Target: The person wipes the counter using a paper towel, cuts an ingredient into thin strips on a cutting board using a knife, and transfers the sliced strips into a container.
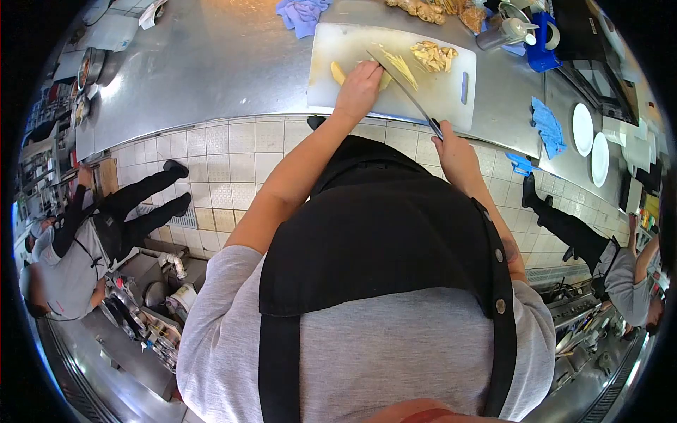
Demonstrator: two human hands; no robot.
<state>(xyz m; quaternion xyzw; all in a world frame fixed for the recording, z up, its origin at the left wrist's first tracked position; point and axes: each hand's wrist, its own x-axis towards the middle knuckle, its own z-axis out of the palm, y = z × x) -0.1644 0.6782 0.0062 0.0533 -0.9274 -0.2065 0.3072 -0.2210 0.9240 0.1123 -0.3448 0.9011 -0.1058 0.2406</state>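
Note:
A white cutting board lies on the steel counter in front of me. My left hand has its fingers curled together, pressing on a piece of peeled ginger that shows partly beside them. My right hand grips the handle of a knife, whose blade slants across the board with its tip near my left fingers. Thin ginger strips lie just beyond the blade. Another peeled chunk of ginger rests left of my left hand, and a pile of ginger pieces sits at the board's far right.
A purple cloth, unpeeled ginger and a clear pump bottle stand behind the board. To the right are a blue tape dispenser, a blue cloth and white plates. People stand at both sides.

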